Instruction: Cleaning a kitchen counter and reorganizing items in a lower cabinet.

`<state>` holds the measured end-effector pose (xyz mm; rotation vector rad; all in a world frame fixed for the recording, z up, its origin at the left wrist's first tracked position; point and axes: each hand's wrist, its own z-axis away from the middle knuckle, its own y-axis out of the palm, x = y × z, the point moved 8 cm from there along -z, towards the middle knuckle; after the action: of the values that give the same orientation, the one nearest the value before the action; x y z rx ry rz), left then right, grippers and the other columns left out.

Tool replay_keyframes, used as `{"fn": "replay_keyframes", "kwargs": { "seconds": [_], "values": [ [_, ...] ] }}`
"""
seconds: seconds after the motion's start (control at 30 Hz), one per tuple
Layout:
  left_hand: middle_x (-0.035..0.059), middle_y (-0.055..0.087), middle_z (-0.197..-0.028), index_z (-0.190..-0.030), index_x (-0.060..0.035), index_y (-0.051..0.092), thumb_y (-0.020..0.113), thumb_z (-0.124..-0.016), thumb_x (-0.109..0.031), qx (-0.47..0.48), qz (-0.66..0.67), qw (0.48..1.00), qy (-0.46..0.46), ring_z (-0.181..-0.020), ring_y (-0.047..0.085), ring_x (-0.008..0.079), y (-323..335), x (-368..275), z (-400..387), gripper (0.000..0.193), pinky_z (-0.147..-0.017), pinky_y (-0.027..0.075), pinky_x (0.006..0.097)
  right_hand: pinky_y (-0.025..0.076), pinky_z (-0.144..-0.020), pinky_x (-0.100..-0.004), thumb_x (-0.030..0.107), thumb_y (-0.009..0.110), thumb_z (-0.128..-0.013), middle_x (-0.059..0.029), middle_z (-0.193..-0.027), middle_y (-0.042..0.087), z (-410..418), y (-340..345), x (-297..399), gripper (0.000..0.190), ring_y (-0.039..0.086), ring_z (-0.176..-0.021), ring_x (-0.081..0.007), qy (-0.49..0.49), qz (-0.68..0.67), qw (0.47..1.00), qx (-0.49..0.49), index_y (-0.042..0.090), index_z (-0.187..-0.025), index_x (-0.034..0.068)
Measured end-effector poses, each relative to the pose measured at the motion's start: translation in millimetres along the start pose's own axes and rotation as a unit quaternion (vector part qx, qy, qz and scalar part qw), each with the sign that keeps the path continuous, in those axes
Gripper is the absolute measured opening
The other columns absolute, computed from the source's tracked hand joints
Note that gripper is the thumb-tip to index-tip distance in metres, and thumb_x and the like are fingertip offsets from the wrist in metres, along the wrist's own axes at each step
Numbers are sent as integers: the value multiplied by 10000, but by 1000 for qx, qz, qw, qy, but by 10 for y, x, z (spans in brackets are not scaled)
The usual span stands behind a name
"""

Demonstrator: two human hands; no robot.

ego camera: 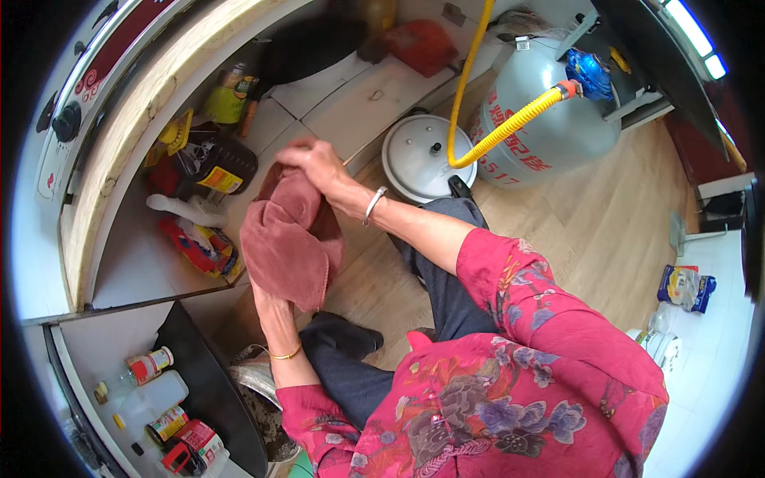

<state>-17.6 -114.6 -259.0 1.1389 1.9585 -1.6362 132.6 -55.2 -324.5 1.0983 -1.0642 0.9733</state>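
A brownish-red cloth point(290, 230) hangs bunched between my two hands. My right hand point(314, 164), slightly blurred, grips its upper end with bent fingers; a silver bangle point(375, 206) circles that wrist. From below, my left wrist point(275, 310) with a gold bangle point(287, 354) runs up under the cloth. My left hand itself is covered, so its fingers are hidden. Whether the cloth wraps something else I cannot tell. Below the hands are my dark trousers point(343, 358) and the wood-look floor point(364, 263).
A pressure cooker point(418, 152) stands beside a grey gas cylinder point(538, 131) with a yellow corrugated hose point(514, 128). At left, a cabinet holds a dark jug point(218, 158) and a green bottle point(229, 98). Several containers point(152, 397) sit lower left, near a metal bucket point(260, 382).
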Motion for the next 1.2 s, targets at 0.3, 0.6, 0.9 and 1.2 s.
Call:
{"fn": "replay_keyframes", "kwargs": {
  "seconds": [0.3, 0.6, 0.9, 1.2],
  "values": [
    [195, 603, -896, -902, -11, 535, 530, -802, -133, -69, -159, 977, 120, -881, 577, 377, -124, -272, -70, 158, -748, 485, 430, 292, -1081, -381, 528, 731, -647, -285, -1403, 315, 200, 248, -402, 1125, 339, -1312, -336, 75, -16, 997, 20, 179, -1414, -83],
    [137, 619, -945, -1019, -42, 566, 509, -875, -185, -57, -173, 972, 145, -913, 598, 307, -314, -203, -30, 210, -772, 499, 399, 410, -947, -371, 301, 700, -797, -197, -1261, 491, 236, 322, -318, 846, 503, -1139, -226, 148, -180, 968, 95, 240, -1394, -84],
    [114, 614, -988, -1065, -49, 559, 504, -893, -202, -44, 44, 997, 50, -941, 592, 275, -296, 131, -12, 237, -797, 496, 386, 482, -890, -345, 8, 628, -774, -165, -991, 623, -41, -4, -219, 454, 608, -953, -234, 76, -250, 965, 13, 506, -1195, -111],
    [91, 609, -1032, -1110, -55, 551, 498, -910, -218, -36, 251, 966, -56, -968, 586, 242, -222, 458, 75, 263, -821, 493, 372, 378, -984, -572, 556, 657, -789, -182, -1480, 239, 359, 513, -348, 1001, 324, -1311, -322, 187, -159, 952, 184, 128, -1459, 35]
  ]
}}
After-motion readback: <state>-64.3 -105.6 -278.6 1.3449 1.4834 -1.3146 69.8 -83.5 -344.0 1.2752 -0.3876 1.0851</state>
